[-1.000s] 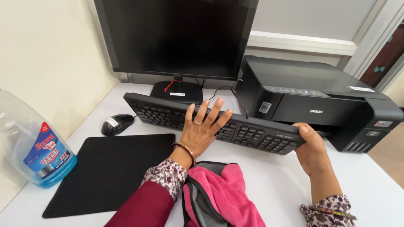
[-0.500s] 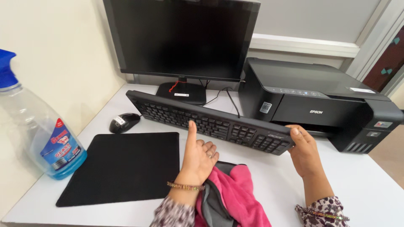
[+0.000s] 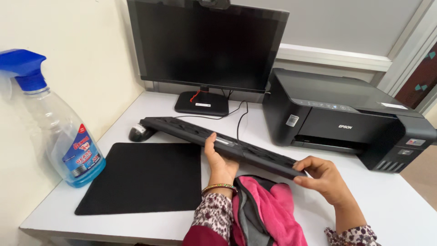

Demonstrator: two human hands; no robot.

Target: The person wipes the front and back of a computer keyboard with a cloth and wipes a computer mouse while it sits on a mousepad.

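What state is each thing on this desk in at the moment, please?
keyboard: lifted, tilted edge-on, gripped by left hand and right hand
monitor: screen dark
printer: closed
spray bottle: upright, little blue liquid
pink cloth: crumpled
mouse pad: flat, bare

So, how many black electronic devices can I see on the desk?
4. The monitor stands at the back, the printer to the right, the mouse left of the keyboard, which both hands hold tilted. Others may be hidden.
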